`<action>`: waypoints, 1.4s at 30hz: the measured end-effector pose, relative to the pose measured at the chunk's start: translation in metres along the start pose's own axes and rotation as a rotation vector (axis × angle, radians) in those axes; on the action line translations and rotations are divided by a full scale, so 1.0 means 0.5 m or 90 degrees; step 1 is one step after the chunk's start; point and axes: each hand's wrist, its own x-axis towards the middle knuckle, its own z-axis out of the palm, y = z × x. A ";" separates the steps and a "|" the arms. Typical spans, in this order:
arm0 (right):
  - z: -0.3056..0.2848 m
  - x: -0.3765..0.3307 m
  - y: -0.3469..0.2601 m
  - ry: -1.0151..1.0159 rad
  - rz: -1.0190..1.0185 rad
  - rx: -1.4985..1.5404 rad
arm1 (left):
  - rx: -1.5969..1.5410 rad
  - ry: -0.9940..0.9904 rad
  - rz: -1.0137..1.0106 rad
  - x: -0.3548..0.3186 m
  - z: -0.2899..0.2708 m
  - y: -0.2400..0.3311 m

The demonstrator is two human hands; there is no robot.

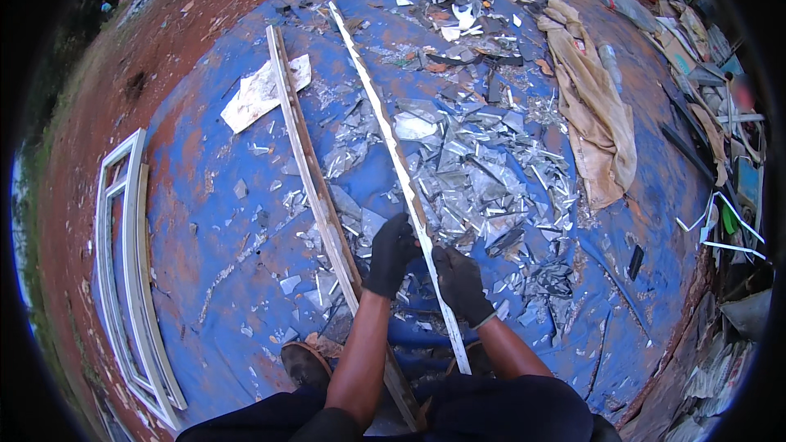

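Observation:
A long, narrow white strip with a ragged edge runs from the far middle toward my body, between my two hands. My left hand, in a dark glove, is closed on its left side. From the right, my right hand, also dark-gloved, grips the strip slightly nearer to me. Parts of the fingers are hidden by the gloves' dark folds. Left of the strip lies a long, weathered frame bar, its near end passing beneath my left forearm. Broken glass shards are heaped beyond and to the right of my hands.
A blue tarp covers the ground. White window frames rest at the left edge. A tan cloth lies to the right. Piled scrap lines the far right. A pale flat piece sits under the weathered bar.

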 end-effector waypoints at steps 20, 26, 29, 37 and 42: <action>0.006 -0.055 0.039 -0.080 0.263 0.391 | 0.122 0.226 -0.012 0.027 0.049 -0.064; 0.044 -0.065 0.088 0.094 0.109 0.208 | 0.235 0.248 0.043 0.033 0.046 -0.076; -0.005 -0.040 0.125 0.221 0.333 0.442 | 0.202 0.194 0.013 0.028 0.053 -0.064; -0.074 0.011 -0.043 0.001 -0.097 -0.018 | 0.159 0.213 0.032 0.029 0.041 -0.081; -0.052 0.036 -0.026 -0.029 -0.198 -0.144 | 0.172 0.189 -0.009 0.013 0.052 -0.053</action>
